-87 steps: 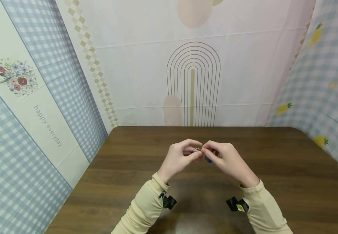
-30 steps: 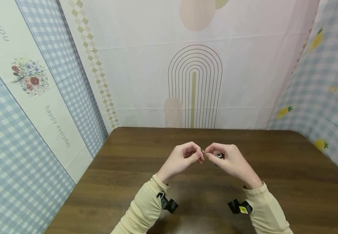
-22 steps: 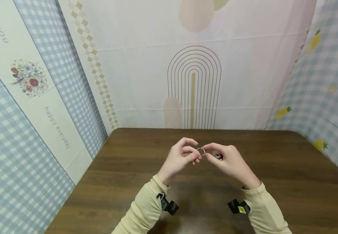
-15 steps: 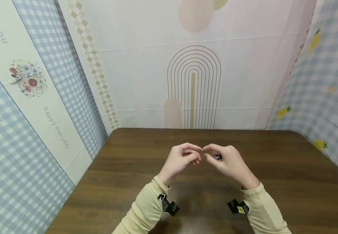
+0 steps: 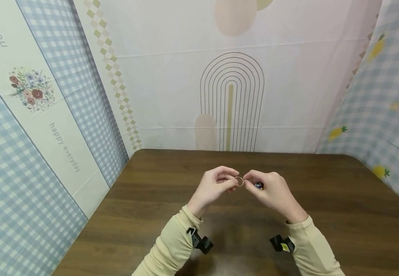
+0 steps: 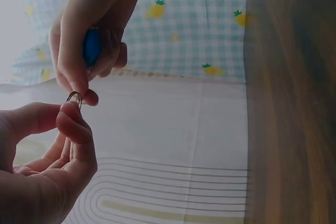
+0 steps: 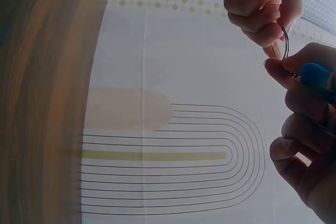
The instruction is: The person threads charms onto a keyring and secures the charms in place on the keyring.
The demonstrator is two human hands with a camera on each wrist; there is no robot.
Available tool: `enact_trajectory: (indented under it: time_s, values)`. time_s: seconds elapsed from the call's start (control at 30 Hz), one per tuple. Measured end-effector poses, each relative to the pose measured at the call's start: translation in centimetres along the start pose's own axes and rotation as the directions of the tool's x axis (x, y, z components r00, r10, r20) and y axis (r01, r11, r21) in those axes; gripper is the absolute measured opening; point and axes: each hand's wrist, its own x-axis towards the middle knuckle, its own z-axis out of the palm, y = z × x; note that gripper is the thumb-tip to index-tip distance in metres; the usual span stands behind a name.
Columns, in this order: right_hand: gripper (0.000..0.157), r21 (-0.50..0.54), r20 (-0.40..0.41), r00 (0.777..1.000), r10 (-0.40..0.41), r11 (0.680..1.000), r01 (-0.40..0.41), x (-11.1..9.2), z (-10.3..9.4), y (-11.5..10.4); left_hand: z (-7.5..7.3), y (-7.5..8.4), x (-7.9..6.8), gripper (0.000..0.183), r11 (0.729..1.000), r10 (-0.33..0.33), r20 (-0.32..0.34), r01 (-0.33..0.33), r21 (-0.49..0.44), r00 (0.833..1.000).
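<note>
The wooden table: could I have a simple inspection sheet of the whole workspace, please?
Surface: brown wooden table, visible grain.
Job's things: thin metal ring; blue piece; whether they are joined is unclear.
Clutter: nothing seen.
Grips: left grip pinches the ring; right grip curls round the blue piece, close to the ring's edge.
Cables: nothing seen.
Surroundings: patterned cloths behind and at both sides; a black device at each sleeve.

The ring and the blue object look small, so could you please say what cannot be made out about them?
- Blue object: far end cut off by the right edge, right wrist view.
- Its full shape: hidden by the right hand, head view.
- Ring: lower part covered by the left hand, left wrist view.
- Any gap in the ring: too small, head view.
</note>
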Motion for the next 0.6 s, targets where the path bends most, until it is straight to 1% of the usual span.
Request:
enact_trajectory:
  time_s: [0.1,0.17,0.23,0.33,0.47,0.53,0.6]
  values:
    - [0.015,0.033,0.046,0.998,0.032,0.999,-0.034,0.2,-0.1,0.5,0.0,0.0,0.5,0.021,1.0,0.007,-0.043,-0.008,-0.004,0.999]
    - [0.015,0.048,0.077,0.996,0.041,0.998,-0.045,0.4,-0.1,0.8,-0.1,0.0,0.8,0.019,1.0,0.003,-0.058,-0.003,-0.006,0.998]
    - [0.017,0.06,0.099,0.994,0.037,0.997,-0.043,0.5,-0.1,1.1,-0.1,0.0,1.0,0.019,1.0,-0.003,-0.059,0.004,0.001,0.998]
    - [0.018,0.062,0.104,0.995,0.011,0.998,-0.018,0.6,-0.1,1.5,0.0,-0.2,1.3,0.018,0.999,-0.015,-0.06,0.017,0.03,0.998]
    - [0.018,0.062,0.083,0.996,-0.039,0.998,0.033,0.6,0.0,2.0,0.1,-0.3,1.5,0.017,0.996,-0.033,-0.045,0.036,0.079,0.998]
    - [0.017,0.062,0.074,0.995,-0.061,0.997,0.056,0.6,0.1,2.1,0.1,-0.3,1.5,0.017,0.995,-0.045,-0.023,0.047,0.087,0.999]
    - [0.017,0.068,0.075,0.995,-0.072,0.995,0.066,0.6,0.1,2.2,0.1,-0.4,1.5,0.017,0.995,-0.059,-0.002,0.059,0.074,0.998]
